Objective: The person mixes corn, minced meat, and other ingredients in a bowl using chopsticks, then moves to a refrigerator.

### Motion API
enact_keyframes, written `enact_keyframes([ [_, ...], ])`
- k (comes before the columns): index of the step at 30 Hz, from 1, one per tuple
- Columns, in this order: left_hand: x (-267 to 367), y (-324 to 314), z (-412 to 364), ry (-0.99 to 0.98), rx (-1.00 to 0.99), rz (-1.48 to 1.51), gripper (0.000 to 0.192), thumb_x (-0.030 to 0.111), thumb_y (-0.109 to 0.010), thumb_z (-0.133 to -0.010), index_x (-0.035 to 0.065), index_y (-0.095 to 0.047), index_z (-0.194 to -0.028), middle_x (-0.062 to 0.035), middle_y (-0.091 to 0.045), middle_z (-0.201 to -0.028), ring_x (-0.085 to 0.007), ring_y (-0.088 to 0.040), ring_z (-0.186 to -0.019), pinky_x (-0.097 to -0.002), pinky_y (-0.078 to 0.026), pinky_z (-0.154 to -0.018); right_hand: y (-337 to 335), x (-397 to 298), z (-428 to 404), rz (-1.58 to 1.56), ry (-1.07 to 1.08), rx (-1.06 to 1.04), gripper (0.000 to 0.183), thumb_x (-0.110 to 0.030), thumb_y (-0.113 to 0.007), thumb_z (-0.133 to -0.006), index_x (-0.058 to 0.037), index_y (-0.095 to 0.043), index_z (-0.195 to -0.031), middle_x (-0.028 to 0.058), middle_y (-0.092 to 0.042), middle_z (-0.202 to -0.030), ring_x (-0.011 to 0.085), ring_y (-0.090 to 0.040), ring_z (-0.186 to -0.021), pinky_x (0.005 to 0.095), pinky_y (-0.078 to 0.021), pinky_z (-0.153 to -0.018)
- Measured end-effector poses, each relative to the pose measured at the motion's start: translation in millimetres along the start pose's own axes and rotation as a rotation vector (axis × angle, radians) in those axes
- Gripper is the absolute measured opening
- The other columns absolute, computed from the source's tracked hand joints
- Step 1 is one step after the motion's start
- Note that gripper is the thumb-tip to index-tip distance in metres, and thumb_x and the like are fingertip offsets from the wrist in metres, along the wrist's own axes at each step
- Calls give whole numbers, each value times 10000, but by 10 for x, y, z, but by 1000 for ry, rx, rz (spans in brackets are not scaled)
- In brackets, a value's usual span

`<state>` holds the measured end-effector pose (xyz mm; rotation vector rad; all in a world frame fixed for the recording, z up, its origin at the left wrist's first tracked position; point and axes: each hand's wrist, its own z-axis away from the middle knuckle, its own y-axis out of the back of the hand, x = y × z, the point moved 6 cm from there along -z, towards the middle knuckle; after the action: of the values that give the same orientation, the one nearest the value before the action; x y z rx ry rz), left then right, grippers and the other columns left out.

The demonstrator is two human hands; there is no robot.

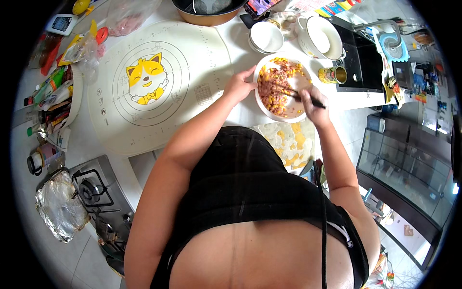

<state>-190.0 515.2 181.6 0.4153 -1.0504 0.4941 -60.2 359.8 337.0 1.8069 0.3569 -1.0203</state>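
Observation:
A white bowl stands on the counter before me, holding a mixture of minced meat and corn kernels. My left hand grips the bowl's left rim, thumb and fingers around the edge. Over its right side, my right hand is closed on dark chopsticks, whose far ends reach into the mixture. Just right of the bowl, an opened tin can lies on its side or tilts; which one is hard to tell. Small white bowls are stacked behind the mixing bowl.
A pastry mat with a cartoon animal covers the counter at left. A white enamel pot stands behind the can, beside a black sink. A brown-sided pan and a phone are at the back. A gas hob lies lower left.

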Motion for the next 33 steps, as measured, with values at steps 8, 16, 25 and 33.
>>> enact_keyframes([
  [8, -69, 3, -41, 3, -28, 1, 612, 151, -691, -759, 245, -470, -1322, -20, -589, -758, -116, -565, -675, -280, -472, -680, 513, 464, 231, 36, -291, 88, 224, -94, -561, -900, 5, -531, -701, 68, -607, -672, 106, -589, -597, 243, -484, -555],
  [16, -3, 10, -7, 21, -13, -11, 608, 136, -687, -758, 233, -475, -1319, -11, -582, -735, -99, -552, -660, -270, -466, -646, -34, 279, 35, -246, -250, 229, 219, -164, -488, -946, 4, -503, -807, 58, -551, -753, 133, -596, -660, 275, -537, -601],
  [25, -55, -4, -7, -8, -29, 101, 624, 86, -665, -763, 222, -455, -1336, -22, -587, -742, -93, -550, -668, -258, -462, -665, 615, 531, 445, 104, -252, 136, 239, -118, -546, -902, -12, -525, -688, 64, -577, -586, 114, -550, -543, 255, -454, -534],
  [33, 16, -22, 12, 3, 3, 54, 613, 59, -657, -771, 210, -463, -1332, 1, -563, -713, -73, -519, -646, -240, -445, -646, 54, 527, 66, -164, -215, 329, 169, -120, -582, -891, -18, -585, -757, 60, -578, -655, 115, -521, -594, 285, -431, -532],
])
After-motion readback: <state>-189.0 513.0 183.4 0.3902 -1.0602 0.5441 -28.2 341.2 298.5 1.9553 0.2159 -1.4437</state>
